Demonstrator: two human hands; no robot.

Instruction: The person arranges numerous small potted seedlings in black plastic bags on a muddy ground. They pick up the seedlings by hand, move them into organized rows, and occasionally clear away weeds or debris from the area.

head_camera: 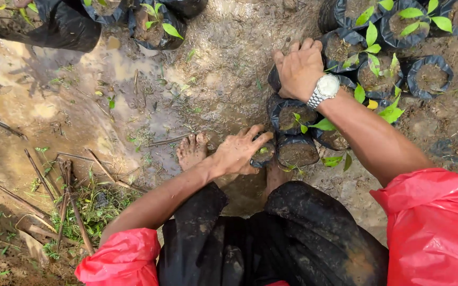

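Bare, wet earth underfoot, brown and slick, out in the open with no floor of any kind. Nearest, the person crouches in mud-smeared black trousers (271, 238) and two red sleeves (436, 222). One bare foot (192, 151) is planted in the mud; the other is mostly hidden behind the hand and bags.

Just beyond, the left hand (237, 153) rests with fingers spread and curled over the rim of a small black seedling bag (263, 155), gripping its edge loosely. Beside it, touching, stands a second soil-filled bag (297, 152), and right behind that a third with a green sprout (292, 116).

Farther on, the right hand (299, 69), a silver wristwatch (324, 89) on its wrist, lies palm down with fingers bent over the top of another bag; whether it truly clasps it I cannot tell.

To the right, a cluster of about six more black bags (430, 77) with leafy seedlings sits packed together. At the far top left, three or so larger black bags (155, 26) stand apart. On the near left lies a scatter of sticks (70, 196) among thin grass.
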